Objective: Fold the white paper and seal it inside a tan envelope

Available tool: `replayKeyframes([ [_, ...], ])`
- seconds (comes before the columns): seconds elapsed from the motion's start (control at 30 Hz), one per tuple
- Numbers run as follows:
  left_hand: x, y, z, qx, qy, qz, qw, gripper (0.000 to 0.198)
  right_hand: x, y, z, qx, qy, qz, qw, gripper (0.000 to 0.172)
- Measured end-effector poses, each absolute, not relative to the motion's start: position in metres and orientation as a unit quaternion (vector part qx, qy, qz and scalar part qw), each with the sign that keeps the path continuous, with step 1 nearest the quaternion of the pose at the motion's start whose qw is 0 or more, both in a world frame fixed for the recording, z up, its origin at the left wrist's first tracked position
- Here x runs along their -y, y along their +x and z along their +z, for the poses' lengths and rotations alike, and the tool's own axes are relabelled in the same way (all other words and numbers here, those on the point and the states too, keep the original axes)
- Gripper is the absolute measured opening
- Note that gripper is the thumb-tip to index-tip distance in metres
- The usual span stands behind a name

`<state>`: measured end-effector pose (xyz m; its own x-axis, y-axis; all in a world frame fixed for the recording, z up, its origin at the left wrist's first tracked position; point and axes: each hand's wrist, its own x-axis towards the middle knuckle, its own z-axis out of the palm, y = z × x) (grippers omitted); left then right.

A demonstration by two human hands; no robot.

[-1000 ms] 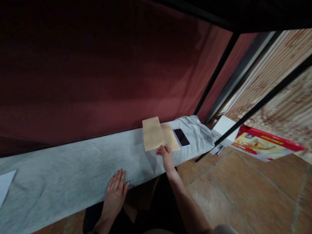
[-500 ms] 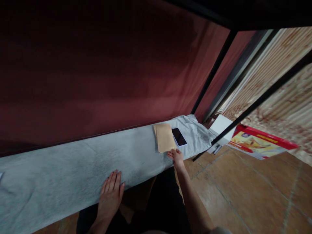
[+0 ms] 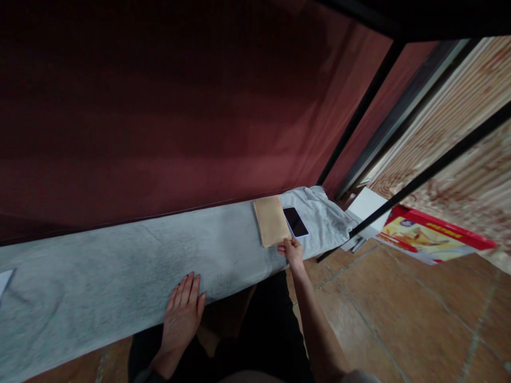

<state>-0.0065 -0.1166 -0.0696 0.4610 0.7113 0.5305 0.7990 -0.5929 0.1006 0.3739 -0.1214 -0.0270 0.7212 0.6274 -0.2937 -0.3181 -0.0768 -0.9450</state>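
My right hand (image 3: 293, 252) pinches the near right corner of a small stack of brown paper sheets (image 3: 272, 222); whether these are plain sheets or envelopes I cannot tell. The stack lies at the right part of a narrow shelf covered with grey cloth (image 3: 223, 239). Just right of the paper, a phone (image 3: 296, 221) with a dark screen and a pale edge rests on the cloth, close to my fingers. My left hand (image 3: 183, 308) lies flat on the cloth near its front edge, fingers stretched out, holding nothing.
A dark red panel (image 3: 179, 133) rises behind the cloth. Black metal bars (image 3: 359, 114) slant along the right side. On the tiled floor (image 3: 383, 298) stand a white box (image 3: 366, 207) and a red and yellow carton (image 3: 431, 236). A white corner of something (image 3: 5, 280) shows at far left.
The view has shifted slightly, showing more of the white thing at far left. The paper's layers look more closely lined up, with my right hand still at the same corner. My left hand stays flat.
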Motion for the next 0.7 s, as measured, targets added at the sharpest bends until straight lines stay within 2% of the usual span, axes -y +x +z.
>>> replayKeyframes([
  [0.47, 0.117, -0.007, -0.071, 0.445, -0.850, -0.271, 0.073, 0.062, 0.116, 0.384, -0.024, 0.169, -0.699, 0.324, 0.614, 0.034],
  [0.7, 0.116, -0.007, -0.072, 0.446, -0.852, -0.260, 0.089, 0.064, 0.132, 0.396, -0.022, 0.223, -0.790, 0.206, 0.532, 0.034],
])
